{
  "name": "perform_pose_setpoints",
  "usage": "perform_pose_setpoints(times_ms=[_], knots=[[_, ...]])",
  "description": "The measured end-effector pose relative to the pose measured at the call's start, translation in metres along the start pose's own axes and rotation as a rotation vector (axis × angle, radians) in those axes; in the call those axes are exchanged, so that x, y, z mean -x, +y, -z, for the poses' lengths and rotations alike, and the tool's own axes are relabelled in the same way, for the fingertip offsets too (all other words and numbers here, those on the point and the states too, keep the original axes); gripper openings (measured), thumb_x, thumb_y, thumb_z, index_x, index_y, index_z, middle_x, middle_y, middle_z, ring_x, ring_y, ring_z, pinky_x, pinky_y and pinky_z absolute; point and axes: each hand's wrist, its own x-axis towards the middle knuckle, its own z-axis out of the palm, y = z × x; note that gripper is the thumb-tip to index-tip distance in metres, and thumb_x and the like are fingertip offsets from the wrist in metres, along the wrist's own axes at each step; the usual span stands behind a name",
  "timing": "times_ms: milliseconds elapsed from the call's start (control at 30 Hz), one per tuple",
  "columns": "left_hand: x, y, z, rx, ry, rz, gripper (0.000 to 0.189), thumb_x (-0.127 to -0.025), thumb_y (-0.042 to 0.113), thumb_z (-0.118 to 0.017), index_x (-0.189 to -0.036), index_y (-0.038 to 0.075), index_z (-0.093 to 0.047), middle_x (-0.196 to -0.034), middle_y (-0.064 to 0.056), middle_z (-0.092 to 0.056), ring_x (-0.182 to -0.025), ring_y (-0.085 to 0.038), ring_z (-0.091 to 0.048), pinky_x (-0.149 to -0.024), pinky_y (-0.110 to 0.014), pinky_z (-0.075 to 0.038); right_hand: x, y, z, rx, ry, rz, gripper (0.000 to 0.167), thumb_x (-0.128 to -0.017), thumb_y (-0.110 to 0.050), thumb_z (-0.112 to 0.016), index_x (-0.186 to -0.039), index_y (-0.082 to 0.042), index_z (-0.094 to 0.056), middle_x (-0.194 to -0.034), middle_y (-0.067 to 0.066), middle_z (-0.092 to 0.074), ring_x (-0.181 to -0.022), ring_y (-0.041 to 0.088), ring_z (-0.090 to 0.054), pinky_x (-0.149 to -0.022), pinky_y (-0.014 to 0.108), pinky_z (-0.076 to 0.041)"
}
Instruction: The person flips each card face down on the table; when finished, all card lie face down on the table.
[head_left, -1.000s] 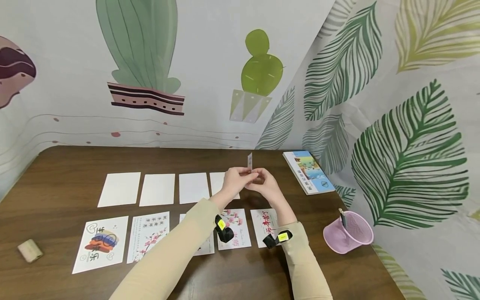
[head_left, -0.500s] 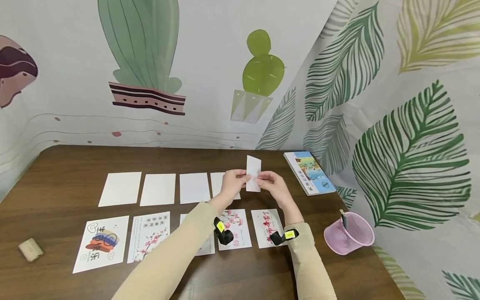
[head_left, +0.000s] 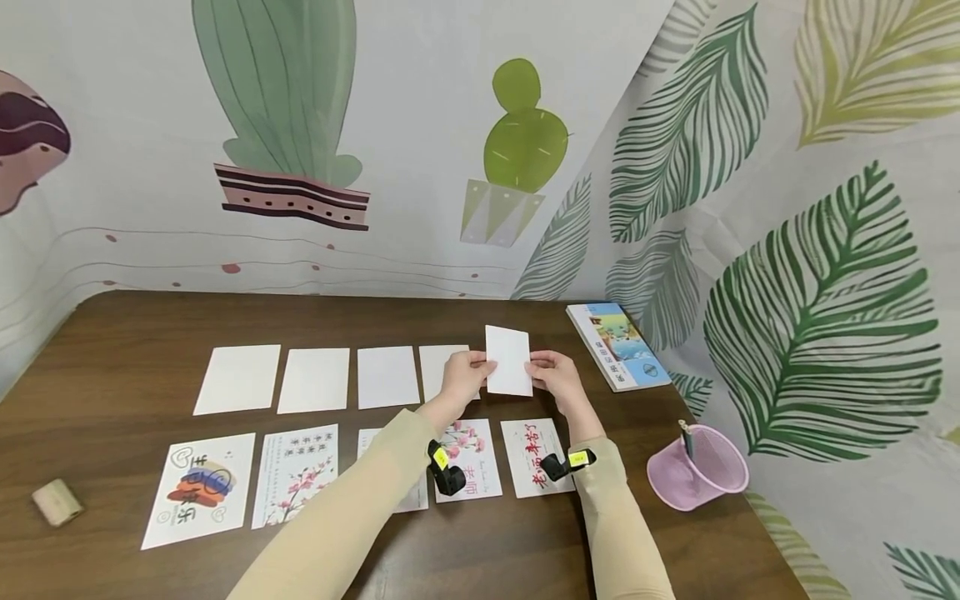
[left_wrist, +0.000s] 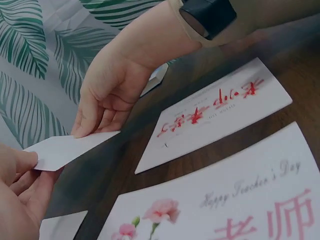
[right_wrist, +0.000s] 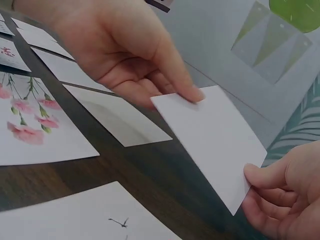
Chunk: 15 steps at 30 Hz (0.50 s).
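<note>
A blank white card (head_left: 509, 363) is held up over the back right part of the table, its plain side toward me. My left hand (head_left: 461, 379) pinches its left edge between thumb and fingers. My right hand (head_left: 558, 378) pinches the opposite edge the same way. The right wrist view shows the same white card (right_wrist: 210, 142) tilted, with a thumb lying on its face at each side. Behind my left hand, a blank card (head_left: 437, 367) lies partly covered. Below my right hand lies a card with red handwriting (head_left: 531, 450).
Several blank cards (head_left: 315, 381) form a back row. In front lie several printed cards, including a pink flower card (head_left: 480, 475) and one with coloured brush strokes (head_left: 202, 487). A booklet (head_left: 618, 346), a pink mesh pen holder (head_left: 693, 487) and a beige block (head_left: 57, 502) stand around them.
The held card has turned from edge-on to showing its broad blank face. It has come down slightly, and my hands have moved apart to its two side edges.
</note>
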Motion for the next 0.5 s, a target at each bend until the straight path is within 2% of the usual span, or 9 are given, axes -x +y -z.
perform_pose_setpoints(times_ms=[100, 233, 500], knots=[[-0.0002, -0.0034, 0.0008, -0.056, 0.0, 0.013, 0.035, -0.095, 0.008, -0.061, -0.125, -0.009, -0.06, -0.113, -0.02, -0.067, -0.097, -0.03, -0.069, -0.084, -0.032, -0.058, -0.001, 0.0011, -0.0004, 0.027, -0.002, -0.004, 0.032, -0.093, -0.004, -0.063, -0.122, 0.008, -0.058, -0.098, 0.009, -0.063, -0.077, 0.007, -0.059, -0.069, 0.02, -0.053], [-0.0011, -0.0061, 0.0017, -0.102, -0.005, 0.006, 0.038, -0.092, 0.0, -0.058, -0.129, -0.009, -0.057, -0.117, -0.02, -0.066, -0.107, -0.031, -0.066, -0.088, -0.034, -0.056, -0.0017, 0.0019, -0.0005, 0.082, 0.016, 0.0, 0.031, -0.093, -0.004, -0.063, -0.121, 0.007, -0.06, -0.1, 0.012, -0.064, -0.077, 0.008, -0.058, -0.069, 0.02, -0.053], [-0.0005, -0.0043, 0.0022, -0.093, -0.017, 0.038, 0.044, -0.091, 0.0, -0.055, -0.134, -0.008, -0.053, -0.125, -0.021, -0.064, -0.12, -0.033, -0.059, -0.097, -0.037, -0.052, -0.0049, 0.0043, 0.0014, 0.142, 0.058, 0.017, 0.029, -0.091, -0.003, -0.066, -0.117, 0.008, -0.062, -0.1, 0.016, -0.066, -0.074, 0.008, -0.058, -0.065, 0.019, -0.053]])
